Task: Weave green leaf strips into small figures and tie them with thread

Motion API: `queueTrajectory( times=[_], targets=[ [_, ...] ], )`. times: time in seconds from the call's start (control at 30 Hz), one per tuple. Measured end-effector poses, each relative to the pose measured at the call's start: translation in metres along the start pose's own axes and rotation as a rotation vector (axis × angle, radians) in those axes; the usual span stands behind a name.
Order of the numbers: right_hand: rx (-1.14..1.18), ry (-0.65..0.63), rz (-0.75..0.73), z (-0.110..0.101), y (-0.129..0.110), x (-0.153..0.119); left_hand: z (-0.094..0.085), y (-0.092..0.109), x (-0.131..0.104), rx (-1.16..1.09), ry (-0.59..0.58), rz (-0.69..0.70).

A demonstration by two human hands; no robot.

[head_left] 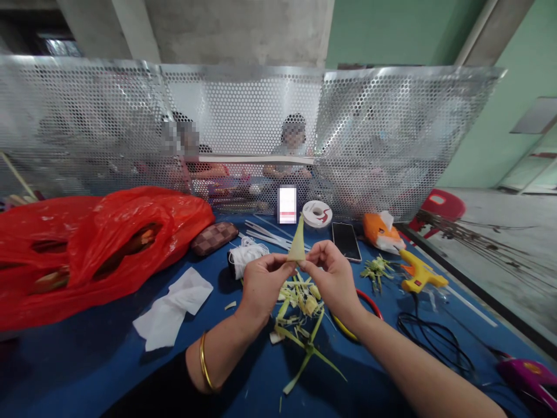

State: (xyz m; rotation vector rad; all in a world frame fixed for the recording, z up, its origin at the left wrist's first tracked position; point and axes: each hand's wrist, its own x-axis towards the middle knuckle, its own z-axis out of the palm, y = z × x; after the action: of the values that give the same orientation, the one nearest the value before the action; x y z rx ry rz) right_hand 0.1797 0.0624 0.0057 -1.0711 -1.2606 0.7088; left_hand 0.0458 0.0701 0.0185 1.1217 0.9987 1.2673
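My left hand (260, 283) and my right hand (331, 276) meet above the blue table (108, 371). Together they pinch the base of a pale green pointed leaf strip (297, 244) that stands upright between the fingertips. A gold bangle (203, 363) sits on my left wrist. Below the hands lies a heap of cut green leaf scraps (300, 319).
Red plastic bags (87, 249) fill the left. Nearby lie white tissue (174, 307), a checkered pouch (214, 237), white string (246, 255), a tape roll (317, 213), a phone (346, 241), a yellow glue gun (420, 276) with black cord (435, 339). Two people sit behind a perforated metal screen (391, 128).
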Motion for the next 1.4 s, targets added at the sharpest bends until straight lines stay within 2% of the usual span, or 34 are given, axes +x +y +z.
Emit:
queueTrajectory(
  times=[0.1,0.2,0.27,0.37,0.7,0.93,1.1,1.27,1.4],
  targets=[
    [-0.086,-0.044,-0.089,-0.002,-0.001,-0.001,-0.001,0.007,0.002,-0.097,0.060,-0.140],
    [-0.226,-0.106,-0.251,-0.005,-0.002,-0.002,-0.002,0.012,0.002,-0.177,0.068,-0.251],
    [-0.285,-0.135,-0.335,-0.006,-0.003,-0.002,-0.003,0.014,0.002,-0.189,0.048,-0.278],
    [-0.297,-0.128,-0.376,-0.006,-0.005,-0.003,-0.004,0.014,0.001,-0.176,0.018,-0.296],
    [-0.224,-0.062,-0.297,-0.004,-0.002,-0.004,0.001,0.008,-0.001,-0.222,0.018,-0.214],
    [-0.131,0.002,-0.145,-0.002,-0.007,-0.003,-0.002,0.003,0.000,-0.076,-0.050,-0.001],
    [-0.044,0.046,-0.033,-0.001,-0.006,-0.003,-0.002,0.002,-0.001,-0.033,-0.045,0.035],
    [0.063,0.026,0.033,-0.001,-0.003,-0.001,-0.001,-0.002,-0.001,0.007,-0.019,0.064],
    [0.054,0.033,0.040,-0.001,-0.001,0.000,-0.003,-0.004,0.000,0.092,-0.069,0.122]
  ],
)
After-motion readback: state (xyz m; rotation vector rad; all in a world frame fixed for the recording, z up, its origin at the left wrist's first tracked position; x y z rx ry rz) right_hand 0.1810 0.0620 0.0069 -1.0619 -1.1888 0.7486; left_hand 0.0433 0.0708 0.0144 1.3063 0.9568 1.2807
